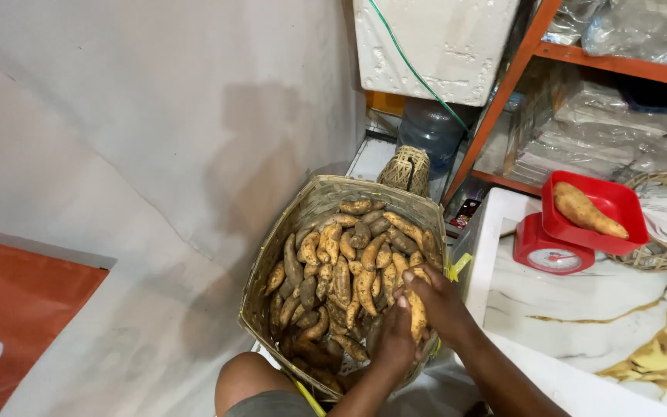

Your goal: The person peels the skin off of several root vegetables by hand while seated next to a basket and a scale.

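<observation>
Head view: my left hand (pixel 394 336) and right hand (pixel 438 301) together clasp one sweet potato (pixel 417 313) in the near-full woven basket (pixel 312 207); one potato (pixel 588 211) already lies on the red scale (pixel 559 245), far right.

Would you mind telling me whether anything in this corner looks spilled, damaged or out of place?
Nothing stands out. The brown sweet potatoes all lie inside the woven bamboo basket, where both hands, left and right, grip one. Another sweet potato sits squarely in the red tray of the kitchen scale.
</observation>
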